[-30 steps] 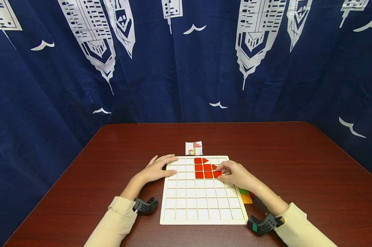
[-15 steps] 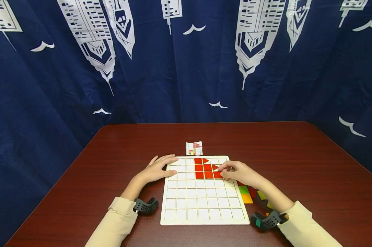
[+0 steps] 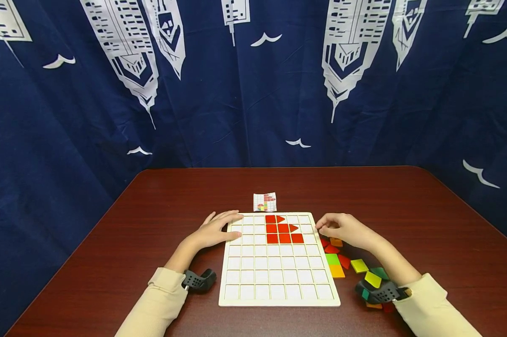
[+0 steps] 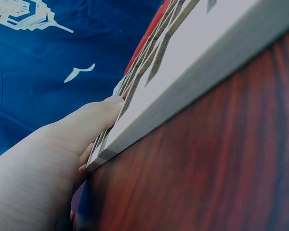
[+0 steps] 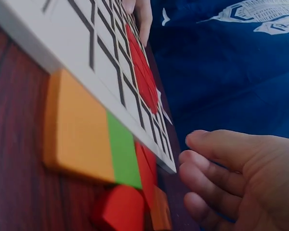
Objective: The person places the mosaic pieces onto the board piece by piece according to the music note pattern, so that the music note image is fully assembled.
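A white grid board [image 3: 274,281] lies on the table, with red square tiles [image 3: 285,238] and two red triangle tiles [image 3: 293,228] set in its upper rows. My left hand [image 3: 213,231] rests on the board's far left corner, fingers extended and thumb on the top face; the left wrist view shows the thumb [image 4: 94,118] on the grid. Just off the far right edge of the board is my right hand [image 3: 348,229], fingers loosely bent and nothing held. In the right wrist view, the right hand's fingers [image 5: 200,180] are beside the board's corner.
Beside the board's right edge lie loose tiles: an orange one [image 3: 336,271], a green one [image 3: 331,260], red [image 3: 344,261] and yellow [image 3: 358,266] ones. Some sit partly under my right wrist. A small printed pattern card [image 3: 264,202] lies behind the board. A blue curtain [image 3: 253,93] hangs beyond the table.
My right hand has left the red tiles on the board and moved right, past the board's edge. More loose tiles now show. My left hand has stayed in place.
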Demonstrator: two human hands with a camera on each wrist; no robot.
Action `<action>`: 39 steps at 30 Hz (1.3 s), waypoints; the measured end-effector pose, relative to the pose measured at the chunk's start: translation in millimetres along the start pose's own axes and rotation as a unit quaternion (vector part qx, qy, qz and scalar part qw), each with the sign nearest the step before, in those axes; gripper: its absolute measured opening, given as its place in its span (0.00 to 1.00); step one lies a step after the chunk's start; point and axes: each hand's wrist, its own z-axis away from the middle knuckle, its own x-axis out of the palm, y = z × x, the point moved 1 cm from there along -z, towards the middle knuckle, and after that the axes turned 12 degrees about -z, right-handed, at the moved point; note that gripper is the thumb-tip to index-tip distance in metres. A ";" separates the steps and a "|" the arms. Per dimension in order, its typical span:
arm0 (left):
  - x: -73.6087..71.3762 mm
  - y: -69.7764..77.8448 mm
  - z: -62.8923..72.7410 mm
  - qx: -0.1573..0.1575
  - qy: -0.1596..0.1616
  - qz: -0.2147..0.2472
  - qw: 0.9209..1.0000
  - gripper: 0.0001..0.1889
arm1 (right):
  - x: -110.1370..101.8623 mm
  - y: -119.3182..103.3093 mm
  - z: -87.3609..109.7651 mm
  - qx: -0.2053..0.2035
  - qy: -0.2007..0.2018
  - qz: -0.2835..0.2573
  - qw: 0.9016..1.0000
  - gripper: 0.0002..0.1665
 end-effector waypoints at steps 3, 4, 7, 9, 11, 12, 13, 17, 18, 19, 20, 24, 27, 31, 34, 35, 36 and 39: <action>0.2 -0.3 0.3 -0.003 0.000 0.000 1.000 0.31 | -2.4 0.9 2.2 0.007 -0.015 0.026 1.000 0.10; 0.2 -0.5 0.4 -0.004 0.000 -0.001 1.000 0.31 | -2.8 1.1 3.0 0.006 -0.023 0.035 0.999 0.10; -0.1 -0.3 0.8 -0.004 0.000 -0.001 1.000 0.31 | -2.9 2.2 5.3 0.007 -0.040 0.061 0.997 0.12; -0.3 0.2 1.0 -0.003 0.000 0.000 1.000 0.31 | -2.4 3.5 6.3 0.004 -0.046 0.074 0.996 0.13; -0.3 0.5 1.0 -0.001 -0.001 0.000 1.000 0.31 | -1.8 5.6 6.4 0.007 -0.049 0.076 0.996 0.13; -0.3 0.5 1.0 -0.001 -0.002 0.000 1.000 0.31 | -1.6 6.6 6.2 0.008 -0.050 0.075 0.996 0.13; -0.3 0.6 1.0 -0.001 -0.002 0.000 1.000 0.31 | -1.5 7.4 5.9 0.008 -0.048 0.073 0.996 0.13; -0.4 0.7 0.6 -0.001 -0.001 0.001 1.000 0.31 | -1.7 9.8 4.1 0.004 -0.039 0.065 0.997 0.09; -0.4 0.8 0.4 -0.001 -0.001 0.002 1.000 0.31 | -1.9 10.5 3.8 0.002 -0.035 0.066 0.997 0.08; -0.4 0.9 0.2 -0.001 0.000 0.002 1.000 0.31 | -2.0 10.8 3.6 -0.001 -0.031 0.067 0.997 0.08; -0.4 0.9 0.1 0.000 0.000 0.003 1.000 0.30 | -2.1 11.2 3.4 -0.007 -0.030 0.069 0.997 0.09; -0.5 0.9 -0.3 -0.003 -0.001 0.000 1.000 0.31 | -2.0 12.7 2.9 -0.022 -0.027 0.072 0.997 0.14; -0.9 1.1 -0.5 -0.005 -0.003 0.000 1.000 0.31 | -0.7 14.4 2.0 -0.030 -0.025 0.071 0.997 0.16; -0.9 1.0 -0.8 -0.005 -0.002 0.001 1.000 0.31 | 1.0 17.7 0.3 -0.037 -0.014 0.076 0.996 0.15; -0.5 0.5 -1.1 -0.005 -0.001 -0.001 1.000 0.31 | 1.9 19.8 -0.9 -0.039 -0.008 0.079 0.996 0.13; -0.3 0.4 -1.1 -0.005 -0.002 -0.001 1.000 0.31 | 2.3 20.2 -1.3 -0.037 -0.005 0.079 0.996 0.13; -0.2 0.2 -1.0 -0.005 -0.002 -0.001 1.000 0.31 | 2.6 20.3 -1.5 -0.037 -0.004 0.079 0.996 0.13; 0.0 0.7 -0.5 -0.003 -0.001 0.000 1.000 0.31 | 3.8 20.6 -2.2 -0.029 0.001 0.075 0.997 0.12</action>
